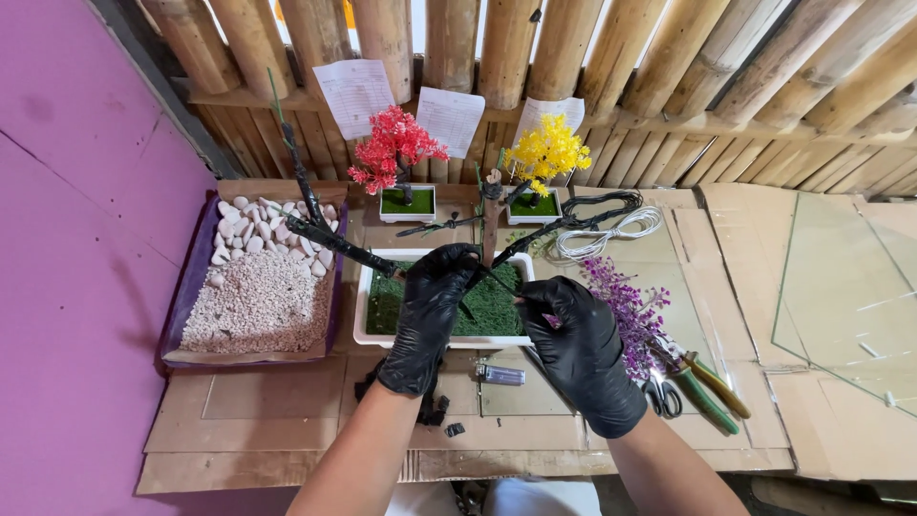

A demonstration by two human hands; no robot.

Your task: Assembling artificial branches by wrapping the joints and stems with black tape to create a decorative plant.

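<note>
At centre frame the black-gloved left hand (pixel 432 311) pinches a dark wrapped branch (pixel 330 239) of the bare model tree, while the right hand (pixel 578 349) closes on a thin strand beside purple blossom sprigs (pixel 626 306). Behind them sits the white tray of green moss (pixel 497 308); farther up stand red (pixel 394 148) and yellow miniature trees (pixel 546 153)

Bare cardboard (pixel 287 420) lies open below the left hand (pixel 430 320) and between both wrists, broken only by a lighter (pixel 500 375) and black scraps (pixel 435 413). Right of the right hand (pixel 578 349), purple sprigs (pixel 630 315), scissors (pixel 659 394) and pliers (pixel 707 382) crowd the way — beyond them, glass panes (pixel 850 287). Left, a gravel tray (pixel 258 296) blocks. Ahead, the white planter (pixel 377 334), dark branches (pixel 334 244) and two small trees — red (pixel 396 148), yellow (pixel 546 151).
</note>
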